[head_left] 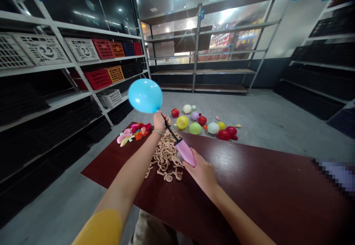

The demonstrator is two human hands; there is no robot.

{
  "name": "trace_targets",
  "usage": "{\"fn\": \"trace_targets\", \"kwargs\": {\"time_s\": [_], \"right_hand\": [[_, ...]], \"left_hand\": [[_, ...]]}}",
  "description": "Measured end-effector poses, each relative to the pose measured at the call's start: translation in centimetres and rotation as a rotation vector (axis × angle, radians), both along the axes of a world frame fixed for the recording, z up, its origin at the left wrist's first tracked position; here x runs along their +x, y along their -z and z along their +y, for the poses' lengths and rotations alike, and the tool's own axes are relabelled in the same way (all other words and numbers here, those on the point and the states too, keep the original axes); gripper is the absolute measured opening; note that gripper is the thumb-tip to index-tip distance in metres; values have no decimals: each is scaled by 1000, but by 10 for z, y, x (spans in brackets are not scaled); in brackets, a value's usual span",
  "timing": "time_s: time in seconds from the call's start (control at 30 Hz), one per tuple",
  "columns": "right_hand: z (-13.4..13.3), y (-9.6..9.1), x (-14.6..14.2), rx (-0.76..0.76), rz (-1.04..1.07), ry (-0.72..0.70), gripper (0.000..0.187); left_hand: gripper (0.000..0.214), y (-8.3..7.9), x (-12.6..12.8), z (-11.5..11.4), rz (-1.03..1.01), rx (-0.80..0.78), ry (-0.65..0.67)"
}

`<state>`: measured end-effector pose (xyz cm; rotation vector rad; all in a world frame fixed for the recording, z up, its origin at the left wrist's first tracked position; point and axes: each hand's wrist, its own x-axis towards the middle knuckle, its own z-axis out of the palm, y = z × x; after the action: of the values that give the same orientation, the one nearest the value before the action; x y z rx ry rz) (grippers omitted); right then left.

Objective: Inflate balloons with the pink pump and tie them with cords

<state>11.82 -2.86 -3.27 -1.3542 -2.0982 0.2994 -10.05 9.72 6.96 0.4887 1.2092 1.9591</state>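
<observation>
A round, inflated blue balloon (145, 95) stands up at the far end of a pink hand pump (185, 152). My left hand (159, 122) is closed around the balloon's neck at the pump's black tip. The pump's pink body sits in the grip of my right hand (203, 171), its black rod slanting up toward the left. Under the pump lies a tangled heap of beige, curly strands (166, 152), perhaps long uninflated balloons. Left of it, a small pile of flat, colourful uninflated balloons (135, 132) rests on the dark red table (235, 185).
Several inflated balloons (195, 128) in red, yellow, green and white lie on the grey floor beyond the table. Shelves with plastic crates (104, 49) line the left side. A metal rack (196, 52) stands at the back, and dark shelving (318, 67) on the right.
</observation>
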Motion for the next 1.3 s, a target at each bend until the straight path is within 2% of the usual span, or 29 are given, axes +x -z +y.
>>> {"fn": "trace_targets", "kwargs": {"time_s": [0.07, 0.17, 0.27, 0.37, 0.53, 0.67, 0.8, 0.93, 1.07, 1.3], "right_hand": [[1, 2, 0, 14, -5, 14, 55], [2, 4, 1, 8, -16, 29, 53], [2, 3, 2, -31, -25, 58, 53], [3, 2, 4, -57, -50, 48, 54], [14, 5, 14, 5, -112, -1, 53], [29, 4, 33, 133, -178, 11, 54], [40, 1, 47, 197, -261, 12, 54], [42, 1, 46, 249, -349, -103, 52], [37, 6, 37, 259, -387, -203, 48], [33, 14, 27, 265, -357, -323, 43]], "left_hand": [[23, 5, 6, -6, 47, 44, 2], [25, 22, 28, -20, 94, 43, 8], [26, 40, 54, -36, 86, 58, 99], [26, 51, 63, -45, 49, 84, 140], [26, 54, 39, -43, 35, 61, 121], [22, 37, 3, -39, 92, 77, 45], [20, 15, -32, -48, 184, 48, 103], [21, 9, -48, -63, 202, 46, 142], [22, 22, -43, -71, 154, 13, 183], [29, 68, -11, -72, 240, -3, 360]]}}
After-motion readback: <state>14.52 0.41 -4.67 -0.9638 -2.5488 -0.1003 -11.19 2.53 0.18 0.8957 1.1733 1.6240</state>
